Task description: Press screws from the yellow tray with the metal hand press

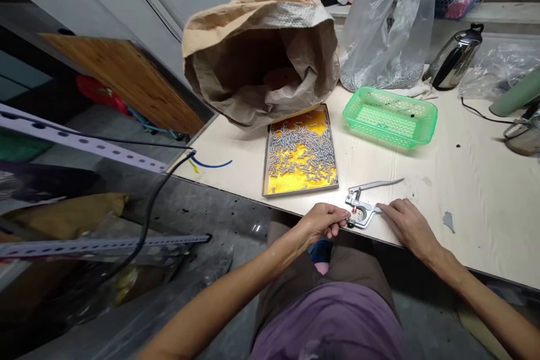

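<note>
Hand pliers (370, 212) at the front edge of the desk (498, 197), between the two hands. The metal frame is probably stiff, sturdy and fairly light, smooth enough to slip; the handles offer the surest hold. Left hand (323, 220): grip pinched closed beside the pliers' head, any piece within too small to tell. Right hand (409, 225): fingertips touching the lower handle, fingers extended; thumb hidden, closure uncertain.
</note>
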Action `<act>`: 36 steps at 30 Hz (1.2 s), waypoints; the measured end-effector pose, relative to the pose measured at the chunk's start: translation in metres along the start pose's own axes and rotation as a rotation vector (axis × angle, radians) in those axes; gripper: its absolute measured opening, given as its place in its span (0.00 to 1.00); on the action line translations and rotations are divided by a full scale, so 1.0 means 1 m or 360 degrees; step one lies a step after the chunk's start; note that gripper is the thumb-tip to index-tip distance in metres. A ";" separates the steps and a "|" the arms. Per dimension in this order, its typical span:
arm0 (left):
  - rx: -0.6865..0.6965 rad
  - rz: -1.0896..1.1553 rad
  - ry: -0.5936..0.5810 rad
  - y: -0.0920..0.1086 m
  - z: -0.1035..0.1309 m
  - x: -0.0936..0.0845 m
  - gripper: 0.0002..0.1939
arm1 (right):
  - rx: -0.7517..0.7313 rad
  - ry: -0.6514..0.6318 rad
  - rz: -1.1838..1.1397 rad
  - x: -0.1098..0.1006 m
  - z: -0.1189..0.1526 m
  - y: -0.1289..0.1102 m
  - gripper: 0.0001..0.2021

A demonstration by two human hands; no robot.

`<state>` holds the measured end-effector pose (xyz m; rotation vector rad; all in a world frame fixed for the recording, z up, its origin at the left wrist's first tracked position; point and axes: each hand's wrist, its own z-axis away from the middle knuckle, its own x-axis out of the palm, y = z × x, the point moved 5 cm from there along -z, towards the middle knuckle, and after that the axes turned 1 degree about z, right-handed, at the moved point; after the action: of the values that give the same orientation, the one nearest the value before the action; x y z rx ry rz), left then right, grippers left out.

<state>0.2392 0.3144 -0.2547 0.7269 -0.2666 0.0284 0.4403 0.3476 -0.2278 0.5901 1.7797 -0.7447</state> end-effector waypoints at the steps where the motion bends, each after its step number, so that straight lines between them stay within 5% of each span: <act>1: -0.0012 -0.0024 -0.0006 0.000 -0.002 0.000 0.18 | -0.0005 -0.0019 -0.0008 0.000 0.000 0.000 0.18; 8: -0.0093 -0.0128 0.0051 0.009 -0.004 0.005 0.13 | 0.0076 0.0085 0.0021 -0.016 -0.011 0.018 0.21; 14: -0.0168 -0.0241 0.0165 0.016 -0.002 0.011 0.12 | 0.0030 -0.0149 0.0188 -0.008 -0.020 0.036 0.41; 20: -0.0257 -0.0261 0.0231 0.017 0.000 0.015 0.11 | 0.0042 -0.0155 0.0131 -0.003 -0.024 0.037 0.28; 28: -0.0458 -0.0293 0.0217 0.020 0.004 0.022 0.10 | 0.0023 -0.0198 0.0276 0.003 -0.016 0.030 0.30; 36: -0.0434 -0.0473 0.0215 0.016 0.006 0.025 0.14 | 0.0126 -0.0024 0.0416 0.014 -0.012 0.023 0.28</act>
<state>0.2601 0.3204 -0.2340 0.4848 -0.0296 -0.2368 0.4442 0.3726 -0.2429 0.8497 1.6253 -0.6382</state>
